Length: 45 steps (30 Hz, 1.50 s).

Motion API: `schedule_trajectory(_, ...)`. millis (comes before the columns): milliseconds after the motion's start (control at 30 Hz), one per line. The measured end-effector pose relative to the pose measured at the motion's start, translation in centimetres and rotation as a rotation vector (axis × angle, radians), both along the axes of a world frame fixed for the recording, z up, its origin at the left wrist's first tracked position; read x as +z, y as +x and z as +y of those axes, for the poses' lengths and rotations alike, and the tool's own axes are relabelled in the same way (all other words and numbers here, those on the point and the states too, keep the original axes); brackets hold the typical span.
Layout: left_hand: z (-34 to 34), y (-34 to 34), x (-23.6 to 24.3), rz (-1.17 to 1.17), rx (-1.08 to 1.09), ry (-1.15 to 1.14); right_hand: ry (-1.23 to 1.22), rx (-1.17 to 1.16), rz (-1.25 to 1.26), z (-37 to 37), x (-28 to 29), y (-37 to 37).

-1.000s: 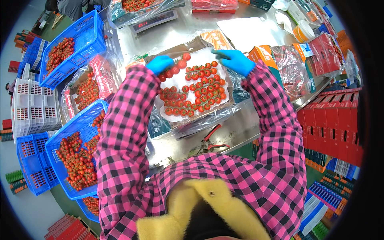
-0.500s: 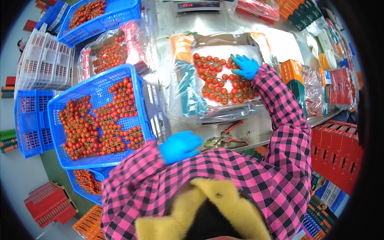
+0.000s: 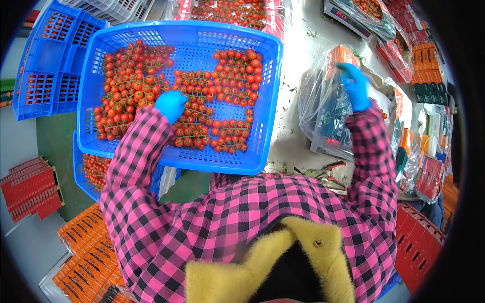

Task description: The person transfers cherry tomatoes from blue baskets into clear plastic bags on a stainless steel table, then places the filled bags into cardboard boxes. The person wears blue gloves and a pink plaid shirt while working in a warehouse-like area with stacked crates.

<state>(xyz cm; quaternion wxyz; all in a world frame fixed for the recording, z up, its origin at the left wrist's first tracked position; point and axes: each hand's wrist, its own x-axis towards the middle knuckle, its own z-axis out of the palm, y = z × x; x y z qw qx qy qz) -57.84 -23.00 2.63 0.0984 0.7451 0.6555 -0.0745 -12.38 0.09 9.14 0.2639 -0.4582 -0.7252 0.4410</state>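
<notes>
Vines of red cherry tomatoes [image 3: 124, 96] lie in rows inside a large blue plastic crate [image 3: 270, 126]. My left hand [image 3: 171, 106], in a blue glove, reaches into the middle of this crate. Its fingers are curled closed on a vine there, and the fingertips are partly hidden. My right hand [image 3: 353, 87], gloved alike, hovers over an orange and teal carton [image 3: 328, 113] with a clear plastic liner. Its fingers are stretched out and hold nothing. My right arm and hand cover most of the carton's inside; a few tomatoes show beside the sleeve.
Red-handled pruning shears [image 3: 331, 169] lie by the metal table's near edge. Behind the crate sits a red carton [image 3: 275, 17] of tomatoes. A scale [image 3: 346, 20] stands at the far right. More blue crates [image 3: 48, 65] are at the left, and orange cartons [image 3: 88, 252] are stacked low on the left.
My view has swung left. My left hand has gone from the table's edge into the blue crate and closed. My right hand has come off the tomatoes in the carton.
</notes>
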Motion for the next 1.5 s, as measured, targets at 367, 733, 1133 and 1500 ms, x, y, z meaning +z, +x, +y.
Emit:
schedule_trajectory(367,3.6,1.2,-6.1,0.161,0.043,0.096,0.256,0.832,-1.115,-8.2,-14.1,-25.5)
schedule_trajectory(733,-0.6,0.9,2.0,-2.208,0.953,-0.155,-0.236,0.524,-0.513,-10.2,-9.0,-24.1)
schedule_trajectory(1133,14.4,23.4,4.3,-2.286,0.362,-0.768,-0.464,-0.817,0.584,3.3,-6.7,19.0)
schedule_trajectory(1500,32.5,49.7,-2.0,-0.002,-0.456,0.012,0.468,-0.128,-0.869,9.2,-12.1,25.8)
